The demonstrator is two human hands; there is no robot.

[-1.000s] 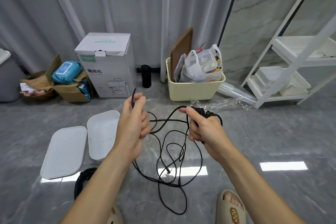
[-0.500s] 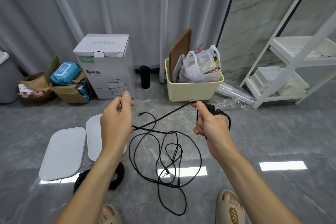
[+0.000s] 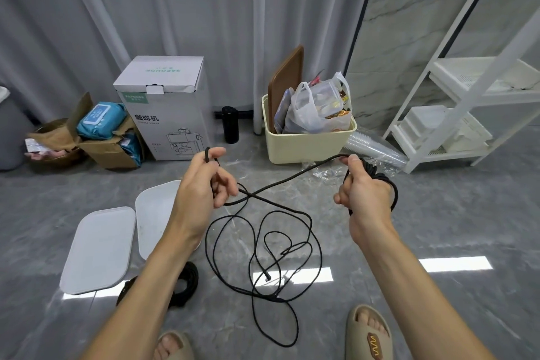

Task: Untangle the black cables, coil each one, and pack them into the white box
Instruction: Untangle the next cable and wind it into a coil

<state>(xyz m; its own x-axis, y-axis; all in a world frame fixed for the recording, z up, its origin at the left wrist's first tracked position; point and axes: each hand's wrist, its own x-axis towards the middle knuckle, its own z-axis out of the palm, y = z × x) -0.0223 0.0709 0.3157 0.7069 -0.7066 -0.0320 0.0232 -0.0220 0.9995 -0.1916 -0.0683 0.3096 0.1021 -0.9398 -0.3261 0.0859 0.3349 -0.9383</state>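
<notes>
Both hands, left hand (image 3: 201, 187) and right hand (image 3: 363, 193), grip clamped on the black cable (image 3: 292, 181), before a carton (image 3: 166, 114) printed "SAPOUDE 咖啡机".

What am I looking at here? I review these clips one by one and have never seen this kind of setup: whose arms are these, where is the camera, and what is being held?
There is no machine here. A person wears a wide-angle camera on the head, looking forward and down, so the two bare arms reaching in from the bottom are the wearer's own. The left hand pinches a stretch of black cable near one end. The right hand grips the same cable, with several finished coils wrapped around it. The rest of the cable lies in loose loops on the grey floor. Beside the left arm sit the white box and its lid, both without cables. An already coiled cable lies just below them, partly hidden by the forearm.
</notes>
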